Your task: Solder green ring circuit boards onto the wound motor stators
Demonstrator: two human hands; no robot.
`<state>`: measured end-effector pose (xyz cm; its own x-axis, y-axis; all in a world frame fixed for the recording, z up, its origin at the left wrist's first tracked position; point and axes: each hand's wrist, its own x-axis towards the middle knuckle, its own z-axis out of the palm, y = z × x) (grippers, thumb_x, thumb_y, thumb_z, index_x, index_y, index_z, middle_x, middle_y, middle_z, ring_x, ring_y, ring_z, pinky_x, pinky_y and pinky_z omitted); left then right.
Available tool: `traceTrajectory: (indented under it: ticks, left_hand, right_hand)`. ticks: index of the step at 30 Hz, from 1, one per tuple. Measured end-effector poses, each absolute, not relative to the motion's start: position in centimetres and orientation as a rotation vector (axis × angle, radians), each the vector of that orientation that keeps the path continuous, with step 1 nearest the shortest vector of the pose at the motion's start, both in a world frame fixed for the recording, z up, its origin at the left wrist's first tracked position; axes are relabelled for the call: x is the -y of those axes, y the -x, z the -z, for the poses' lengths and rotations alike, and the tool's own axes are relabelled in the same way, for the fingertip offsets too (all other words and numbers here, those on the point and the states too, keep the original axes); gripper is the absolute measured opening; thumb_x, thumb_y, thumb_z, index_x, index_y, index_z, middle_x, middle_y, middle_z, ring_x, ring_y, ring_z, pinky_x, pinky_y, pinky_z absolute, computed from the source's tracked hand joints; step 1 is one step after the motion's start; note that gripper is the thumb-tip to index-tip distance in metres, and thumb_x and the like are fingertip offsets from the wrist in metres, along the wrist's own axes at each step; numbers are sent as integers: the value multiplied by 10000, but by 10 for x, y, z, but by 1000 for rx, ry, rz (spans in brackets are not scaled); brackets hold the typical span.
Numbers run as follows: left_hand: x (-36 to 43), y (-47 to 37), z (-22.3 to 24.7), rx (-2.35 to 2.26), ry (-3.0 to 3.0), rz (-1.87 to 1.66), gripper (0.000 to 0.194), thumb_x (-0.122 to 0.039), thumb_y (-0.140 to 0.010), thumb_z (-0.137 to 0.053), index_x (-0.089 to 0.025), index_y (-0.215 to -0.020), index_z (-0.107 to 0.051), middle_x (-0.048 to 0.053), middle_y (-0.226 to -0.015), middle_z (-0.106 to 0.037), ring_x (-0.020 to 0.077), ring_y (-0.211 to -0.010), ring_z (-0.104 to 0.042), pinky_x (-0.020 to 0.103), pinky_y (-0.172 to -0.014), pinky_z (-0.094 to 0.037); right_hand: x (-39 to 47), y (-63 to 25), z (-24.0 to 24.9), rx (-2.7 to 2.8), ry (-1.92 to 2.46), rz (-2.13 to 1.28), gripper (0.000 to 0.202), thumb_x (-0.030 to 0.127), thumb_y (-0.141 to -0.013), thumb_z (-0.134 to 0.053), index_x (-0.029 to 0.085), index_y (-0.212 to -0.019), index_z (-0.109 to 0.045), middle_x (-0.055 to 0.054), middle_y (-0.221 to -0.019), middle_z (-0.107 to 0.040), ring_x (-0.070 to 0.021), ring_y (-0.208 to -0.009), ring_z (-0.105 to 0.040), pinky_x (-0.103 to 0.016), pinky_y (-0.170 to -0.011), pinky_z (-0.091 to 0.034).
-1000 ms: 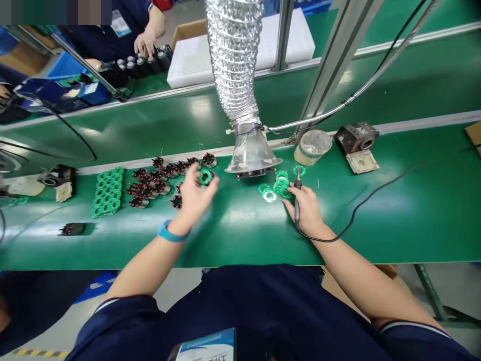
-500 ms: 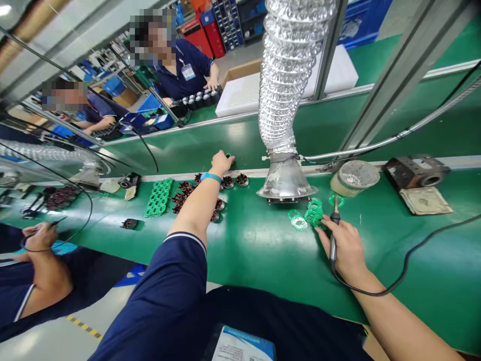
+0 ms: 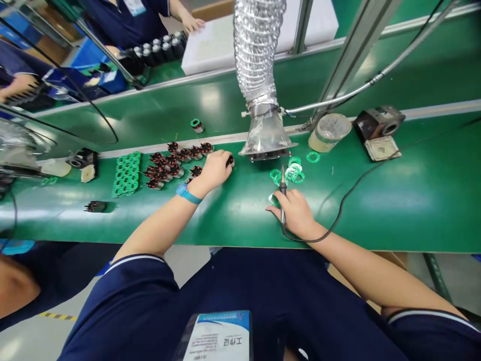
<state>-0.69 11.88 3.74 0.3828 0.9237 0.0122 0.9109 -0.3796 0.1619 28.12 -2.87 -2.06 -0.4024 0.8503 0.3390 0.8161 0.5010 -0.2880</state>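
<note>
My left hand (image 3: pixel 217 170), with a blue band at the wrist, is closed on a small motor core (image 3: pixel 230 161) at the right edge of a cluster of red and black motor cores (image 3: pixel 163 168). In my right hand (image 3: pixel 295 210) is a soldering iron (image 3: pixel 283 200), its tip pointing away from me. A green ring (image 3: pixel 274 200) is between the thumb and fingers of that same hand. More green rings (image 3: pixel 295 171) lie just beyond it. One core with a green ring on top (image 3: pixel 196 125) stands on the ledge beyond the cluster.
A silver exhaust hood (image 3: pixel 265 133) hangs over the bench centre. Right of it are a round tub (image 3: pixel 330 133) and a metal block (image 3: pixel 379 122). A green panel of rings (image 3: pixel 127 174) and a lone core (image 3: pixel 95 206) lie left. A co-worker's hand (image 3: pixel 191 22) rests on a white foam block (image 3: pixel 210 45).
My left hand has come back from the ledge to the motor cores, leaving a green-topped core there. My right hand has drawn away from the rings with one ring. The view has shifted.
</note>
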Motion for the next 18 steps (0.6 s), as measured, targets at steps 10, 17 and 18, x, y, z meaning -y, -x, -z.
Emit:
traceTrajectory:
  ticks: [10,17,18]
  left_hand:
    - [13,20,0,-1406,-2180,-697,1265,-548,-728,-866,-223,-1648,-61,220,-1604,-405,342,-1402,-526,513,-1167,-444]
    - [4,-4,16,-1548,-2033,-727,617,-381,-760,-890,-197,-1283,-620,154,-1340,-679,303,-1316,-618,499,-1131,-480]
    - [3,-9,15,-1531,-2046,-744,584,-386,-741,-904,-191,-1229,-649,147,-1302,-699,298,-1280,-641,487,-1109,-500]
  right_hand:
    - [31,-289,32,2210,1332,-208,280,278,-1000,-558,173,-1251,-626,-126,-1033,-679,-289,-988,-538,-394,-830,-436]
    - [26,-286,31,2229,1312,-214,300,307,-999,-575,156,-1249,-646,-132,-1000,-663,-289,-988,-533,-391,-840,-425]
    - [26,-286,32,2224,1313,-219,304,315,-1000,-573,161,-1252,-646,-130,-1000,-665,-291,-989,-536,-396,-843,-428]
